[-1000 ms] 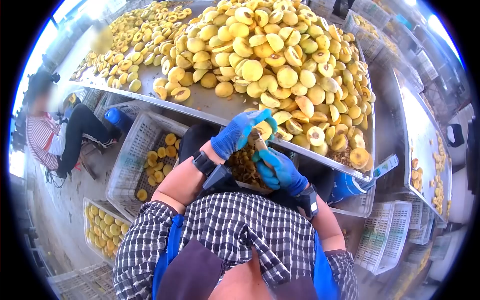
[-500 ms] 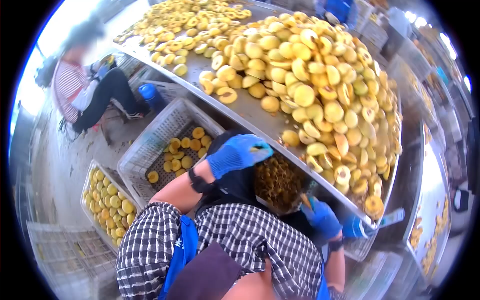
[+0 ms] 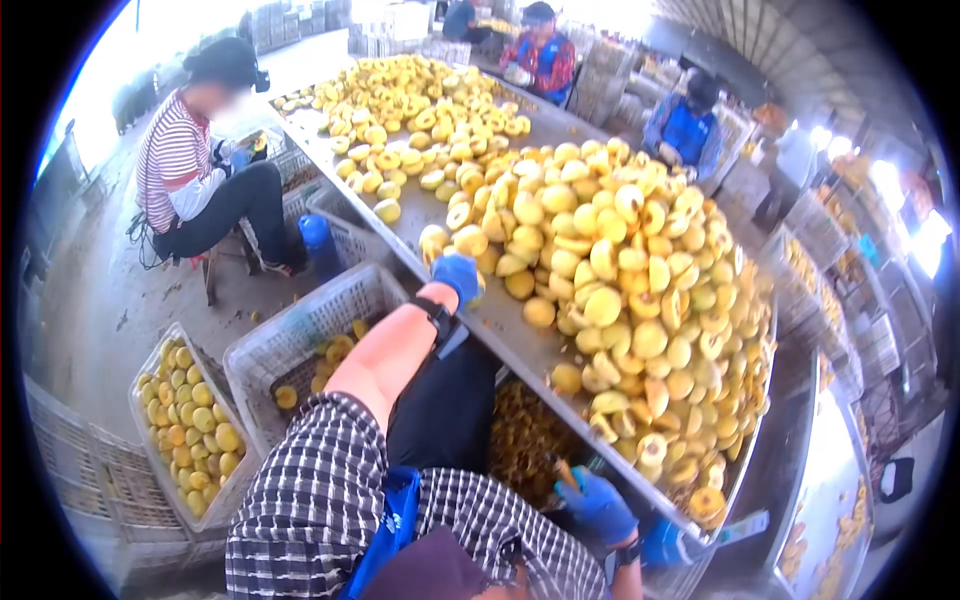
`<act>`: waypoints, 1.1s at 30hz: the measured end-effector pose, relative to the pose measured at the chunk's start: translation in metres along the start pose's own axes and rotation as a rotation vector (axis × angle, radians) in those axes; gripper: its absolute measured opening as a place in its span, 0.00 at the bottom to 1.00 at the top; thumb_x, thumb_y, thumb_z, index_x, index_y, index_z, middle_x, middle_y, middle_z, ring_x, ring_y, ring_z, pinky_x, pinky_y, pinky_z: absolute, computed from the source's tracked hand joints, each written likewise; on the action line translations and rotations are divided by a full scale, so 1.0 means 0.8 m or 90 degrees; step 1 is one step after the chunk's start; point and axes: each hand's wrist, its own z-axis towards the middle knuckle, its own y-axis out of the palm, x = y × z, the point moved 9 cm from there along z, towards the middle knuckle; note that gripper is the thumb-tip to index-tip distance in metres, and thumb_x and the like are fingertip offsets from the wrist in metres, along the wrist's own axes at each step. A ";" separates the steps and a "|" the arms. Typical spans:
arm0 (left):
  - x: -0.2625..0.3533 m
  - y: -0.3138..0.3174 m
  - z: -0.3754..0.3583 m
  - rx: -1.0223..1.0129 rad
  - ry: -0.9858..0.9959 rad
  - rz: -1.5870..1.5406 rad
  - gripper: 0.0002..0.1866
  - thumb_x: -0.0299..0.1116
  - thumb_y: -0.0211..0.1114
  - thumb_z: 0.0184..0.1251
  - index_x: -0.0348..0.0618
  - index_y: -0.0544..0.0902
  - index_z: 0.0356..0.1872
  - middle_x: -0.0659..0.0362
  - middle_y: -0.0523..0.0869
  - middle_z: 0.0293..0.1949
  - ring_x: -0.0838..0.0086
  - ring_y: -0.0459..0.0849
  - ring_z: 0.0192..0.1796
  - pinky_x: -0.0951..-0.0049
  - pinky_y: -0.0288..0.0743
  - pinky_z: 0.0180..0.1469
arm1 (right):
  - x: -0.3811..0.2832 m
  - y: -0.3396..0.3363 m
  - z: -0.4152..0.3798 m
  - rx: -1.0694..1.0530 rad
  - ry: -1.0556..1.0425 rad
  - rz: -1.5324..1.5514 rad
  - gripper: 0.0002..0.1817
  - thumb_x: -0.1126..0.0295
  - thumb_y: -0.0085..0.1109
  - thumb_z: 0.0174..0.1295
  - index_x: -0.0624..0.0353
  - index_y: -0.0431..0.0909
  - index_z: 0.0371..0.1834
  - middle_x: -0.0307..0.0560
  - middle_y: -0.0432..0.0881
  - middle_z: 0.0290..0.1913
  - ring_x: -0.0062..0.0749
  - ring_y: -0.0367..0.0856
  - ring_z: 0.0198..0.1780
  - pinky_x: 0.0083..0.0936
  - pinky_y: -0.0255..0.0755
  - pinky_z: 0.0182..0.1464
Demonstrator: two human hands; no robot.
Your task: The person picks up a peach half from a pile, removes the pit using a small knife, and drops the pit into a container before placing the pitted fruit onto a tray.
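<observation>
My left hand, in a blue glove, reaches over the near edge of the metal table. Its fingers curl around a yellow peach half, mostly hidden by the glove. Beside it lie more loose peach halves, part of a large heap. My right hand, also gloved in blue, is low under the table's edge, closed on a small brown-handled tool whose working end I cannot make out. Next to that tool is a container of brown scraps.
Left of my legs stands a grey plastic crate with some peach halves inside. Another crate holds many. A blue bottle stands near a seated person at left. Other people sit beyond the table.
My left hand has moved from above the scrap container up and forward to the peaches at the table edge. My right hand keeps the tool low. The view has tilted up.
</observation>
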 end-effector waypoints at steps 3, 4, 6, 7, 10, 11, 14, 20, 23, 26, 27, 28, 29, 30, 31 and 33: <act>0.024 0.003 -0.010 0.019 0.078 -0.113 0.24 0.49 0.69 0.60 0.54 0.82 0.57 0.52 0.90 0.44 0.54 0.89 0.49 0.54 0.82 0.50 | 0.030 0.029 -0.023 -0.039 0.110 0.087 0.08 0.66 0.62 0.68 0.57 0.79 0.45 0.57 0.78 0.32 0.53 0.82 0.28 0.44 0.73 0.27; 0.035 -0.005 -0.022 0.024 0.148 -0.167 0.25 0.48 0.70 0.59 0.54 0.81 0.58 0.51 0.90 0.44 0.54 0.89 0.49 0.54 0.82 0.50 | 0.031 0.031 -0.022 -0.051 0.134 0.102 0.09 0.67 0.63 0.67 0.58 0.78 0.44 0.56 0.77 0.34 0.54 0.80 0.28 0.44 0.72 0.28; 0.042 -0.019 -0.042 0.075 0.202 -0.368 0.27 0.49 0.75 0.56 0.53 0.82 0.55 0.46 0.88 0.45 0.49 0.87 0.48 0.54 0.80 0.52 | 0.009 0.021 -0.009 -0.069 0.013 0.011 0.12 0.68 0.64 0.65 0.61 0.78 0.48 0.55 0.76 0.35 0.53 0.80 0.30 0.46 0.72 0.30; 0.044 -0.029 -0.050 0.115 0.197 -0.434 0.26 0.46 0.76 0.57 0.51 0.82 0.55 0.48 0.89 0.45 0.53 0.88 0.48 0.57 0.81 0.49 | 0.012 0.012 0.003 -0.037 0.037 0.013 0.13 0.69 0.63 0.64 0.60 0.78 0.50 0.54 0.76 0.35 0.52 0.80 0.30 0.46 0.73 0.30; 0.080 -0.068 -0.085 -0.041 0.059 -1.075 0.21 0.37 0.75 0.64 0.46 0.82 0.57 0.56 0.89 0.46 0.67 0.89 0.49 0.68 0.84 0.47 | 0.038 0.016 0.022 -0.022 0.243 0.278 0.17 0.73 0.62 0.63 0.59 0.79 0.56 0.47 0.76 0.35 0.44 0.79 0.32 0.41 0.74 0.32; 0.111 -0.061 -0.095 -0.147 0.014 -1.380 0.17 0.35 0.71 0.70 0.43 0.82 0.56 0.59 0.88 0.49 0.73 0.88 0.52 0.68 0.86 0.50 | 0.057 0.031 0.018 0.017 0.432 0.623 0.19 0.75 0.61 0.63 0.58 0.79 0.58 0.43 0.78 0.36 0.39 0.78 0.32 0.35 0.74 0.33; 0.181 -0.087 -0.155 -0.382 -0.060 -1.761 0.17 0.35 0.66 0.73 0.41 0.80 0.59 0.53 0.86 0.56 0.57 0.86 0.58 0.57 0.86 0.58 | 0.073 -0.007 0.047 0.168 0.431 0.457 0.17 0.76 0.62 0.64 0.61 0.79 0.57 0.47 0.80 0.36 0.42 0.79 0.32 0.36 0.74 0.32; 0.253 -0.116 -0.208 -0.309 0.218 -1.700 0.24 0.45 0.59 0.79 0.37 0.73 0.64 0.46 0.81 0.62 0.53 0.83 0.61 0.56 0.81 0.63 | 0.023 -0.094 0.115 0.280 0.346 0.085 0.15 0.63 0.61 0.71 0.63 0.72 0.48 0.60 0.81 0.28 0.60 0.83 0.31 0.49 0.74 0.32; 0.257 -0.132 -0.221 -0.194 0.261 -1.508 0.27 0.47 0.56 0.82 0.37 0.67 0.69 0.46 0.79 0.64 0.61 0.83 0.61 0.59 0.80 0.62 | 0.033 -0.083 0.110 0.250 0.393 0.063 0.15 0.64 0.60 0.72 0.64 0.73 0.51 0.68 0.81 0.32 0.65 0.81 0.32 0.51 0.73 0.31; 0.243 -0.166 -0.233 -0.003 0.336 -1.232 0.25 0.45 0.56 0.82 0.35 0.71 0.66 0.50 0.79 0.61 0.65 0.83 0.59 0.65 0.77 0.63 | 0.035 -0.072 0.108 0.248 0.399 0.047 0.16 0.64 0.61 0.71 0.64 0.73 0.52 0.66 0.81 0.31 0.63 0.82 0.30 0.50 0.74 0.30; 0.239 -0.176 -0.236 0.099 0.354 -1.084 0.24 0.45 0.57 0.82 0.35 0.73 0.64 0.51 0.80 0.59 0.66 0.83 0.58 0.67 0.77 0.62 | 0.034 -0.069 0.108 0.247 0.399 0.033 0.16 0.62 0.61 0.71 0.64 0.72 0.50 0.63 0.80 0.28 0.60 0.82 0.28 0.48 0.74 0.29; 0.239 -0.188 -0.240 0.195 0.369 -0.933 0.23 0.44 0.57 0.82 0.35 0.74 0.63 0.52 0.80 0.57 0.66 0.83 0.57 0.68 0.76 0.62 | 0.034 -0.067 0.109 0.246 0.399 0.018 0.16 0.61 0.60 0.71 0.63 0.72 0.48 0.60 0.79 0.25 0.57 0.81 0.26 0.46 0.74 0.28; 0.240 -0.190 -0.241 0.188 0.362 -0.953 0.19 0.40 0.58 0.79 0.35 0.76 0.60 0.51 0.80 0.56 0.65 0.83 0.55 0.68 0.77 0.61 | 0.033 -0.065 0.108 0.245 0.400 0.003 0.16 0.59 0.60 0.72 0.63 0.71 0.46 0.57 0.78 0.22 0.55 0.81 0.24 0.44 0.74 0.27; 0.240 -0.197 -0.244 0.180 0.353 -0.972 0.16 0.35 0.59 0.77 0.36 0.78 0.57 0.51 0.80 0.54 0.64 0.84 0.54 0.68 0.78 0.59 | 0.029 -0.066 0.107 0.256 0.362 -0.023 0.17 0.60 0.60 0.71 0.63 0.71 0.46 0.57 0.78 0.22 0.55 0.81 0.24 0.44 0.74 0.26; 0.239 -0.199 -0.245 0.175 0.343 -0.991 0.13 0.31 0.60 0.75 0.36 0.80 0.54 0.51 0.80 0.53 0.64 0.84 0.53 0.69 0.79 0.58 | 0.026 -0.068 0.106 0.266 0.322 -0.048 0.17 0.60 0.60 0.71 0.63 0.71 0.46 0.57 0.78 0.22 0.55 0.81 0.24 0.45 0.74 0.26; 0.240 -0.194 -0.239 0.112 0.387 -0.920 0.13 0.32 0.60 0.76 0.34 0.80 0.54 0.51 0.80 0.51 0.64 0.84 0.52 0.69 0.80 0.57 | 0.019 -0.073 0.108 0.253 0.254 -0.098 0.17 0.60 0.60 0.71 0.65 0.71 0.47 0.57 0.78 0.22 0.54 0.81 0.23 0.45 0.75 0.26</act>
